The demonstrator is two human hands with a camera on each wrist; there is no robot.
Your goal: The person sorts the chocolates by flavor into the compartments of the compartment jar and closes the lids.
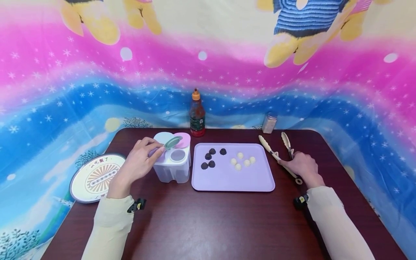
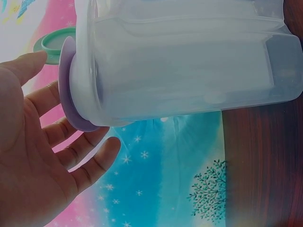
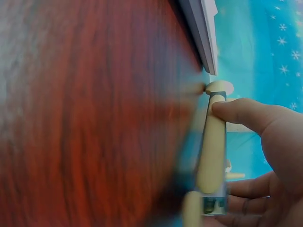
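Observation:
My left hand (image 1: 138,160) pinches a green lid (image 1: 173,142) at its edge, between thumb and forefinger. The lid is tilted up over a translucent container (image 1: 172,172) with several round openings, one of them uncovered. In the left wrist view a purple lid (image 2: 71,94) covers a nearer opening, and the other fingers spread beside it. My right hand (image 1: 303,167) grips a pair of tongs (image 3: 213,151) with cream handles and tips, its thumb on one arm. The tongs lie spread on the table, tips pointing away.
Right of the container, a lilac tray (image 1: 234,182) carries several dark and several white balls. A sauce bottle (image 1: 197,119) stands behind, with a small shaker (image 1: 269,123) at the back right. An oval plate (image 1: 82,180) sits at the table's left edge.

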